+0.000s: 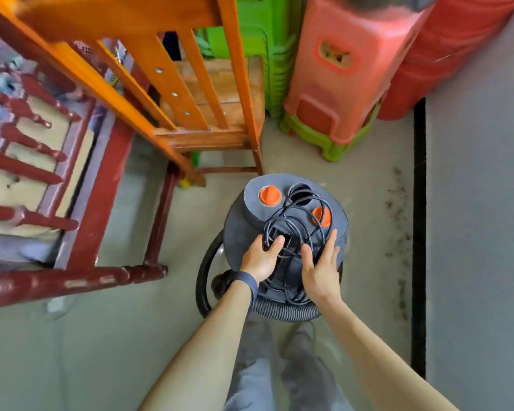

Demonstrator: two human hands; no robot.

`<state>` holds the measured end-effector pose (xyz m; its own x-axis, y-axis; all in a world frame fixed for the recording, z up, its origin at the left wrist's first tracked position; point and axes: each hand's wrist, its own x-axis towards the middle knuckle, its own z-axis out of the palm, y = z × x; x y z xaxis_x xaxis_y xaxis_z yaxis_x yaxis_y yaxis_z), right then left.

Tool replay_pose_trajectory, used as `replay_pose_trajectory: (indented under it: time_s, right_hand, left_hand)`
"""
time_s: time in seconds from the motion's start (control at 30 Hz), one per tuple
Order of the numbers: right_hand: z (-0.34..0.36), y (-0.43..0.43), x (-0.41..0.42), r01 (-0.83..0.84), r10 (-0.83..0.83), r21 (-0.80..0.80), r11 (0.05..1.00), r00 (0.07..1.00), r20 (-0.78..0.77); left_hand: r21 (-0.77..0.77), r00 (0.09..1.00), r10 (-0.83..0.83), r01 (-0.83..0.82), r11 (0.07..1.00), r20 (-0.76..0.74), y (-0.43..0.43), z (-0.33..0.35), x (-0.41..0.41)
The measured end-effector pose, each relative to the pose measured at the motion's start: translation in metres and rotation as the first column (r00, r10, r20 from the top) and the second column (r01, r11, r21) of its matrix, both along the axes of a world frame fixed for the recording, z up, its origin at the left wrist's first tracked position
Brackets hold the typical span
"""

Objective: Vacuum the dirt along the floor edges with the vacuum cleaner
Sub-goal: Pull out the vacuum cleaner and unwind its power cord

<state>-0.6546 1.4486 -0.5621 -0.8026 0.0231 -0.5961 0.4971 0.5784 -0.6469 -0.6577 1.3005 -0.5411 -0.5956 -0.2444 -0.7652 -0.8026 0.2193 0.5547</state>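
A round grey vacuum cleaner (250, 215) with two orange knobs stands on the floor in front of me. A black power cord (291, 221) lies coiled on its top. My left hand (260, 258) rests on the lid with its fingers curled into the cord loops. My right hand (321, 271) lies flat on the lid beside it, fingers spread over the cord. A ribbed grey hose (282, 311) curls around the near side of the vacuum. Dark dirt (398, 229) is strewn along the floor edge at the right, beside a black baseboard strip (419, 232).
An orange wooden chair (190, 93) stands upper left of the vacuum, a dark red wooden bench (80, 203) to the left. Stacked pink and green plastic stools (339, 93) and a red stack (445, 54) stand at the back right. A grey wall (481, 203) bounds the right.
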Motion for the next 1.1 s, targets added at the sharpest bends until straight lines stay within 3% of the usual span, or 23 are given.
replay_pose_trajectory:
  time_s: [0.43, 1.1]
  right_hand:
    - [0.005, -0.066, 0.168, -0.182, 0.181, 0.021, 0.983, 0.982, 0.047]
    - [0.019, -0.275, 0.430, -0.309, 0.302, 0.010, 0.951, 0.933, 0.195]
  left_hand:
    - [0.009, 0.991, 0.133, -0.133, 0.991, -0.010, -0.065, 0.012, 0.190]
    - [-0.118, 0.963, 0.270, -0.268, 0.956, 0.007, -0.269, 0.003, 0.468]
